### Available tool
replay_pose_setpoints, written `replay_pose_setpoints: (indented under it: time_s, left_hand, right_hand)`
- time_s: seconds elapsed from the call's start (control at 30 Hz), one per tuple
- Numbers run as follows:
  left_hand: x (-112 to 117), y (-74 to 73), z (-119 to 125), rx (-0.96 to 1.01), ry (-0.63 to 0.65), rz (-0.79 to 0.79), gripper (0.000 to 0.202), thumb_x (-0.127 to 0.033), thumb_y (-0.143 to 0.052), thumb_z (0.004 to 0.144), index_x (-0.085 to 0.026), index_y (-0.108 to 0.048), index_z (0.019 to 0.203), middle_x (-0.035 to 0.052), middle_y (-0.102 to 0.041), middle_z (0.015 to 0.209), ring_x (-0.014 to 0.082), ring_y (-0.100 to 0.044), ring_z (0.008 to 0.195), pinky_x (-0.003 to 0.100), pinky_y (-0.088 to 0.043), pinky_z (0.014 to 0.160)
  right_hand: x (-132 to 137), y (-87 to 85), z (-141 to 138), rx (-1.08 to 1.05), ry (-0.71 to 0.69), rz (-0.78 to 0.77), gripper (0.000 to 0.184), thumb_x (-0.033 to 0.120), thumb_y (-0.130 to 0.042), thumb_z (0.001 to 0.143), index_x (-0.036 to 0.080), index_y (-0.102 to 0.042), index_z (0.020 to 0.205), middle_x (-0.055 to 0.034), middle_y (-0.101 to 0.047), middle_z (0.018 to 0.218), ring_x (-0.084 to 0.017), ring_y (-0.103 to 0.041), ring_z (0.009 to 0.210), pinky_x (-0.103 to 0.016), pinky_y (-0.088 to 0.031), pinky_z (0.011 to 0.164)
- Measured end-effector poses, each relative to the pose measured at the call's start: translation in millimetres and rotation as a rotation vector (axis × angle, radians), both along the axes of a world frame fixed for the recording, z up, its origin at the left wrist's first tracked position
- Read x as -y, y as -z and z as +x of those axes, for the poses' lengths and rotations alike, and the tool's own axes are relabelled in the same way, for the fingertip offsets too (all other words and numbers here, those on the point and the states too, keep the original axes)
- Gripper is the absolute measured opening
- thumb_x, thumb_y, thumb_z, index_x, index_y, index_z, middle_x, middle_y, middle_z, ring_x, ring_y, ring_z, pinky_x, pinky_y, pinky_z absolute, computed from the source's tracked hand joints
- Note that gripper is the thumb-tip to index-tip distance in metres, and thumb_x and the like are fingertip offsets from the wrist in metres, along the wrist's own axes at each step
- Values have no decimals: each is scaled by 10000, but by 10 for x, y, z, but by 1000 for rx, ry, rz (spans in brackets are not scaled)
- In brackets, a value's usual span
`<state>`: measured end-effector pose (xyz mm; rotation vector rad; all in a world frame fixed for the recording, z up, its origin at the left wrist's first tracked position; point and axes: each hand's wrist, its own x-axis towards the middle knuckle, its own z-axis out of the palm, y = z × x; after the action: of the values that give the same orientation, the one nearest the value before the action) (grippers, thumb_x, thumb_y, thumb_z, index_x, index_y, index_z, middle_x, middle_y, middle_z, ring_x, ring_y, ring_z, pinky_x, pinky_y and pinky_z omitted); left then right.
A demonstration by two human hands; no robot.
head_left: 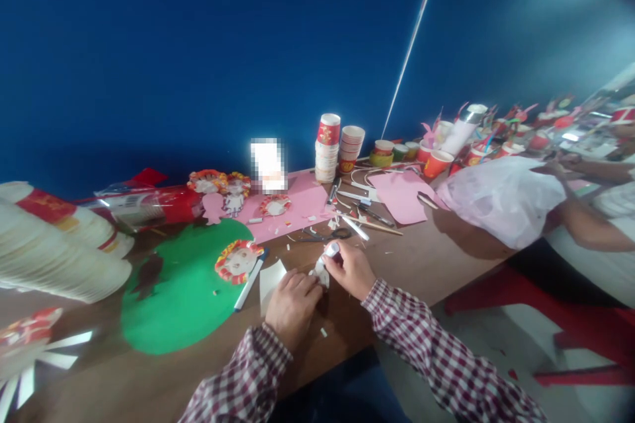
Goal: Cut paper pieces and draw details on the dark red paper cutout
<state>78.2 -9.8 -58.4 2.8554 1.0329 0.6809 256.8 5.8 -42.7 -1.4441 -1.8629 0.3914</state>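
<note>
Both arms reached forward and bent in toward each other, so the hands almost met. The left hand [292, 304] lay low with its back up and its fingers curled in. The right hand [350, 271] sat just beside it, a bit farther out, with its fingers closed tight.
</note>
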Motion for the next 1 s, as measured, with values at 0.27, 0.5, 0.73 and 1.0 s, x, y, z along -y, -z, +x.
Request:
replay_pose_setpoints:
  time_s: [0.27,0.5,0.73,1.0]
  left_hand:
    - [-1,17,-3,-10,-6,-10,137,-122,-528,808,-194,-599,900,29,-634,935,196,-544,881,439,-383,942]
    - [31,-7,8,-27,-26,-41,146,-123,-514,788,-189,-598,888,34,-630,940,203,-546,898,441,-375,946]
    - [40,-44,22,-75,-32,-79,198,-161,-531,748,-184,-599,932,46,-625,941,225,-523,927,451,-358,963]
    - [60,-29,22,-83,-33,-91,238,-178,-531,748,-187,-591,978,46,-618,1012,232,-506,961,449,-338,979]
  right_hand:
    - [-33,48,-16,95,3,-23,147,314,-492,882,177,-539,904,-27,-630,771,-146,-583,650,-227,-416,615]
    - [-91,17,-45,198,-35,-34,145,314,-510,870,175,-544,895,-29,-626,762,-156,-577,643,-240,-396,609]
    - [-125,-2,-56,252,-121,-24,119,281,-497,875,182,-536,929,-43,-629,799,-178,-595,736,-249,-411,662]
    - [-149,21,-47,259,-108,-14,108,281,-494,879,179,-518,906,-44,-620,794,-179,-587,727,-251,-408,651]
